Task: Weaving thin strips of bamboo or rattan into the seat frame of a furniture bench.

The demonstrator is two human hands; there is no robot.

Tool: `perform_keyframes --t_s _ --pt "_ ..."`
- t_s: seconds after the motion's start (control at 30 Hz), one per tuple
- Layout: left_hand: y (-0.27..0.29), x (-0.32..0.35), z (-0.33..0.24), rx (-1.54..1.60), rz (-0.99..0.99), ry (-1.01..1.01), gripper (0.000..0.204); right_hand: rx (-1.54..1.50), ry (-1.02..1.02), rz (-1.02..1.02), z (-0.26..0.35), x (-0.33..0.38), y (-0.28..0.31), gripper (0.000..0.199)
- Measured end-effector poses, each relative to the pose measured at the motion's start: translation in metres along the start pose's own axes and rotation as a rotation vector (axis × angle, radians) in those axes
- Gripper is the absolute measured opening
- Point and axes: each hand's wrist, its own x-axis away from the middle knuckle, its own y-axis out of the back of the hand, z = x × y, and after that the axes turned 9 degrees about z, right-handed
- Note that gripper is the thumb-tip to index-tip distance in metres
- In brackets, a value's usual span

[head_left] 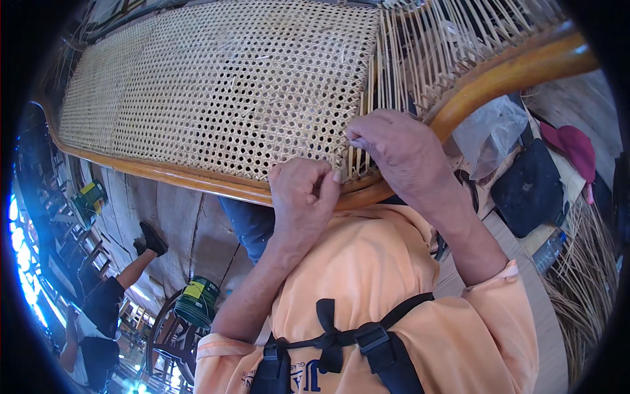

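Observation:
A woven cane panel (216,85) with rows of small holes fills a curved wooden frame (177,173) in front of me. My left hand (303,197) rests at the panel's near right corner, its fingers curled closed against the weave and the frame's rim. Just to the right and a little farther off, my right hand (405,148) is bent over the panel's edge, thumb and fingers pinched together. Whatever either hand grips is too small or hidden to make out. Beyond the finished weave on the right, loose parallel cane strands (420,59) stretch across the frame.
To the right lie a clear plastic bag (491,134), a black flat pad (529,188), a maroon cap (572,150) and a bundle of cane strands (581,289). At lower left stand a green bucket (197,303) and a chair frame (172,335). Another person (98,322) is farther left.

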Motion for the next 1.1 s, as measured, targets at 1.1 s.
perform_keyframes --t_s 1.1 --pt "-0.004 -0.004 0.011 0.044 -0.129 -0.184 0.011 0.292 -0.027 0.071 0.006 0.0 -0.036 0.018"
